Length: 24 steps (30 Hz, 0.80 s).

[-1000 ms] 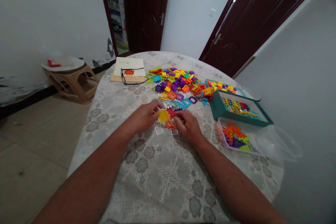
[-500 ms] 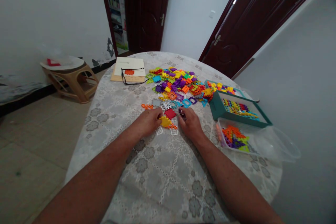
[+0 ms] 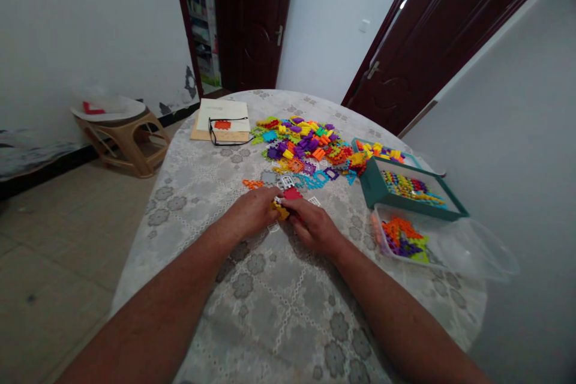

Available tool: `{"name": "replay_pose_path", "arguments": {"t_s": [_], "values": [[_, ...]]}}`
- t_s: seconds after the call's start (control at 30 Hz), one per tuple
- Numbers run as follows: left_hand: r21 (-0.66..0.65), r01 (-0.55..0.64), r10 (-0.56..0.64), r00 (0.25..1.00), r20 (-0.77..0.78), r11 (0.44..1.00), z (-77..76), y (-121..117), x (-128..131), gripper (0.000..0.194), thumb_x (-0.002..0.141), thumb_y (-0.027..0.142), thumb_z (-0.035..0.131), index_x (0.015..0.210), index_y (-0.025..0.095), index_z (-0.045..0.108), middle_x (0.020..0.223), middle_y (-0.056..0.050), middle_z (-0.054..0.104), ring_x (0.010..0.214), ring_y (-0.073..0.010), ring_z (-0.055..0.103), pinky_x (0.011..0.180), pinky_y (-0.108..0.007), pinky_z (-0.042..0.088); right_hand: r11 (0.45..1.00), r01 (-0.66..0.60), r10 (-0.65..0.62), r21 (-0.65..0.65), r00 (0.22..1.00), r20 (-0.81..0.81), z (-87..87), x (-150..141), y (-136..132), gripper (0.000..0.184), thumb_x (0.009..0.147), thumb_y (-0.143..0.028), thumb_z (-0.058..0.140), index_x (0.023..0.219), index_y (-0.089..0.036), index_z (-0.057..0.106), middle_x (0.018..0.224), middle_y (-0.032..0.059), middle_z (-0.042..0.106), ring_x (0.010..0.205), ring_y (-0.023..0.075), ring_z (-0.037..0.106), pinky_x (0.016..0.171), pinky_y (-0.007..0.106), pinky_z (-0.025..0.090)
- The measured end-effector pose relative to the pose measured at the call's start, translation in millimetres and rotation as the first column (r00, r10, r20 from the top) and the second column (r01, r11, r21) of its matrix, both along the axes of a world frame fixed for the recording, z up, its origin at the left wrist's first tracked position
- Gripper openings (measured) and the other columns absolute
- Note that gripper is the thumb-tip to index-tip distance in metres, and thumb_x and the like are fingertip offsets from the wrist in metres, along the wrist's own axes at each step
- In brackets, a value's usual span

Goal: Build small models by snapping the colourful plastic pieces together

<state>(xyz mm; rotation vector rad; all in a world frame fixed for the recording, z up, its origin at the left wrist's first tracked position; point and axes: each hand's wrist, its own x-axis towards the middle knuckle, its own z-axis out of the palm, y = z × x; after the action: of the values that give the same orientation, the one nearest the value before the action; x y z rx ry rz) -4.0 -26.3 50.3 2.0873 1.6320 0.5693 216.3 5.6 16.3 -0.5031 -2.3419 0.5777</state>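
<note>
My left hand (image 3: 258,209) is closed on a yellow toothed building piece (image 3: 282,212), gripping its left side between thumb and fingers. From the right, my right hand (image 3: 315,225) reaches over to that piece, its fingers pinched together at the upper edge and touching the left fingertips. Whatever the right fingers hold is hidden. Just beyond the hands lies a red square building piece (image 3: 292,193), partly covered by the fingers. White window-shaped pieces surround them: a white window piece (image 3: 286,182) behind the red one, others by the right knuckles and below the left hand.
A heap of mixed building pieces (image 3: 306,138) spreads beyond the hands. On the right stand a green box (image 3: 371,183) and a clear plastic tub (image 3: 382,243), both with pieces inside. Black glasses (image 3: 211,132) rest on a book (image 3: 225,108) at the far left. A stool (image 3: 135,147) stands left.
My right hand has moved left, from beside the pieces to the yellow piece, and now meets my left hand. The yellow piece appears tilted and is more covered by fingers.
</note>
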Motion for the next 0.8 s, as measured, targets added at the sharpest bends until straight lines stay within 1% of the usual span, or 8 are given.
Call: {"name": "replay_pose_path", "arguments": {"t_s": [0.07,0.13,0.2,0.3,0.4,0.57,0.7,0.8], "values": [[0.006,0.038,-0.038,0.999,-0.027,0.999,2.0,0.3,-1.7,0.024,0.086,0.017,0.061,0.107,0.023,0.07,0.112,-0.006,0.076,0.104,-0.0229,0.068,0.086,-0.03,0.046,1.0,-0.019,0.019,-0.004,1.0,0.002,-0.9,1.2,0.1,0.056,0.098,-0.014,0.051,0.152,-0.028,0.048,0.136,0.0103,0.068,0.122,0.0232,0.066,0.104,0.042,0.055],[-0.008,0.033,-0.034,0.999,-0.032,0.999,3.8,1.4,-3.4,0.018,0.088,0.019,0.06,0.1,0.023,0.072,0.105,-0.005,0.076,0.099,-0.0218,0.068,0.084,-0.029,0.045,0.999,0.038,-0.038,0.016,0.999,-0.009,-3.1,2.1,3.0,0.055,0.098,-0.013,0.05,0.15,-0.028,0.05,0.137,0.0102,0.067,0.123,0.0236,0.064,0.106,0.043,0.053],[-0.021,0.002,-0.003,1.0,-0.03,1.0,5.1,2.8,-5.1,0.014,0.09,0.022,0.061,0.097,0.022,0.072,0.1,-0.005,0.076,0.093,-0.0206,0.068,0.079,-0.029,0.044,0.984,0.171,-0.171,0.055,0.985,-0.006,-6.5,2.3,8.9,0.048,0.098,-0.014,0.05,0.144,-0.025,0.056,0.134,0.0109,0.068,0.124,0.0249,0.063,0.107,0.046,0.051],[-0.026,-0.035,0.034,0.999,-0.025,0.999,5.4,4.4,-7.0,0.011,0.09,0.023,0.062,0.094,0.02,0.072,0.095,-0.004,0.076,0.086,-0.019,0.066,0.073,-0.028,0.042,0.924,0.365,-0.376,0.114,0.922,0.096,-12.4,1.5,20.0,0.034,0.1,-0.021,0.054,0.132,-0.021,0.065,0.128,0.0127,0.07,0.123,0.0281,0.06,0.11,0.049,0.045],[-0.029,-0.044,0.044,0.999,-0.002,0.999,5.0,4.8,-7.3,0.011,0.09,0.023,0.063,0.094,0.021,0.072,0.094,-0.004,0.076,0.083,-0.0181,0.066,0.071,-0.027,0.041,0.877,0.457,-0.48,0.149,0.848,0.226,-16.4,-0.2,27.8,0.028,0.101,-0.031,0.06,0.123,-0.02,0.07,0.125,0.0134,0.071,0.121,0.0296,0.059,0.109,0.048,0.043],[-0.033,-0.039,0.039,0.999,0.002,0.999,4.7,4.1,-5.4,0.013,0.09,0.021,0.061,0.097,0.02,0.072,0.095,-0.005,0.076,0.084,-0.0184,0.066,0.073,-0.027,0.042,0.858,0.5,-0.512,0.12,0.806,0.299,-15.9,-1.7,30.9,0.028,0.098,-0.033,0.065,0.122,-0.02,0.072,0.122,0.0124,0.072,0.118,0.0289,0.059,0.105,0.045,0.042],[-0.007,-0.017,0.017,1.0,-0.01,1.0,-1.2,4.7,-2.3,0.014,0.09,0.021,0.06,0.099,0.02,0.071,0.098,-0.005,0.076,0.087,-0.0197,0.067,0.076,-0.028,0.043,0.856,0.513,-0.508,0.058,0.815,0.279,-12.9,-0.1,29.8,0.034,0.094,-0.028,0.068,0.128,-0.02,0.07,0.12,0.0113,0.073,0.114,0.0286,0.06,0.102,0.044,0.044],[0.004,0.009,-0.009,1.0,-0.009,1.0,-7.3,5.4,1.1,0.019,0.089,0.02,0.06,0.105,0.021,0.072,0.101,-0.005,0.077,0.091,-0.0209,0.068,0.079,-0.029,0.046,0.876,0.482,-0.472,0.022,0.846,0.248,-12.7,0.9,27.4,0.04,0.093,-0.022,0.065,0.133,-0.019,0.067,0.118,0.0107,0.073,0.111,0.0275,0.061,0.102,0.043,0.045]]}}
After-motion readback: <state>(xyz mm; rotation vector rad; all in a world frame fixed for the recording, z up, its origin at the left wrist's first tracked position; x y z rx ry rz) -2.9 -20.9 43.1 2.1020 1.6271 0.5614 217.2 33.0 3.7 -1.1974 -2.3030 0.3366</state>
